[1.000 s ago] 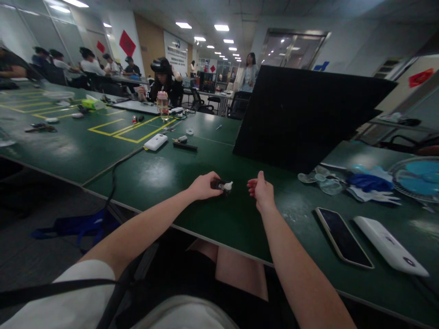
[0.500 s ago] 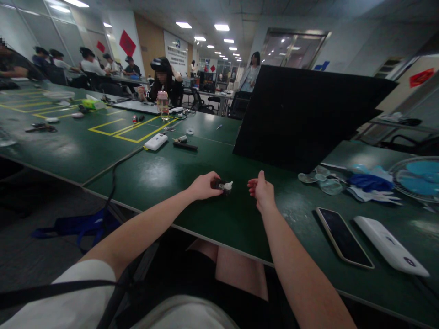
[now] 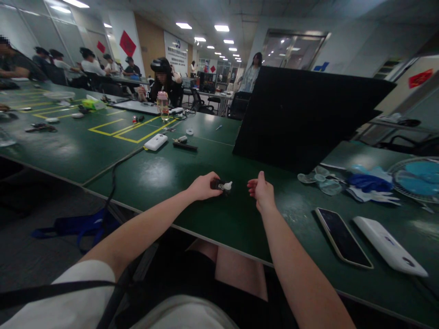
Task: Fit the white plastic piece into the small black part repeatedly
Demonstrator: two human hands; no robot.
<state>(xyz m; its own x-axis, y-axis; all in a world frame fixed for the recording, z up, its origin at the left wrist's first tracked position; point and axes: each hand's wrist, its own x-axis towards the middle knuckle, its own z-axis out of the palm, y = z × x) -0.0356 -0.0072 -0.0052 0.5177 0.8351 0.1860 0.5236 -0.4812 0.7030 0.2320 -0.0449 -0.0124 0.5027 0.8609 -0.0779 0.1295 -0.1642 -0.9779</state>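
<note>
Just above the green table [image 3: 202, 219], my left hand [image 3: 205, 186] grips a small dark object [image 3: 217, 184] between thumb and fingers. A white, nozzle-like piece [image 3: 227, 186] sticks out of its right side; the exact kind is too small to make out. To the right, my right hand [image 3: 262, 191] hovers apart from it, thumb up and fingers loosely bent, with nothing visible in it. A gap of bare tabletop lies between the two hands.
A large black panel [image 3: 308, 119] leans behind my right hand. At right lie a phone [image 3: 343, 237], a white power bank [image 3: 389, 246], gloves [image 3: 372, 192] and a blue fan [image 3: 420, 178]. Further back are a white device [image 3: 156, 142] and a pink-lidded bottle [image 3: 163, 107]. People sit beyond.
Both my hands and the held object stay practically where they were. At the far left edge, a blurred shape has come into view over the table.
</note>
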